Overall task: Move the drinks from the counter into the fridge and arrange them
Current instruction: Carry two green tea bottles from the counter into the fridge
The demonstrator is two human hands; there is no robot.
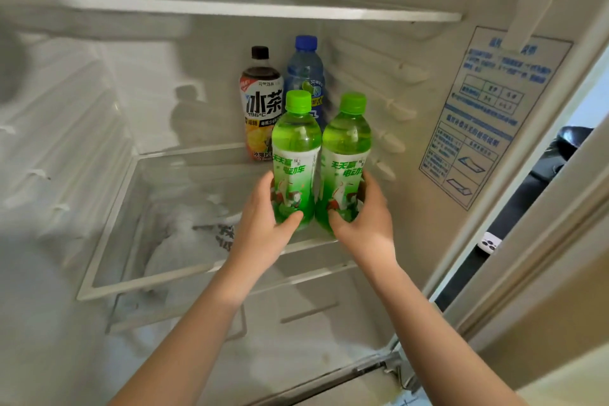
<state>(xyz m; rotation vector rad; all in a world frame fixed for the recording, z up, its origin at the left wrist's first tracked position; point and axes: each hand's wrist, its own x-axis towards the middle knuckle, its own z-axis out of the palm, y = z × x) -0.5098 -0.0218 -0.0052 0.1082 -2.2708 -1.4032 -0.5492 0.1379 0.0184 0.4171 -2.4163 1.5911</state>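
Placing step underway. Left hand (263, 217) gripping left green bottle (295, 161), right hand (365, 217) gripping right green bottle (344, 163), fingers curled round each. Both standing upright, touching, on glass shelf (108, 234), right side, near of iced tea (262, 102) and blue bottle (304, 76). Next, likely: letting go, squaring the row.

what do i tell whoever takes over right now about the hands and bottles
Left hand grips the left green-capped clear plastic bottle; right hand grips the right green-capped clear plastic bottle.
Both are upright, side by side, at the front right of the glass shelf; whether they rest on it is unclear.
Done: black-capped iced tea bottle and blue-capped blue bottle stand behind them.
Left: let go, straighten the rows. The counter is out of view.
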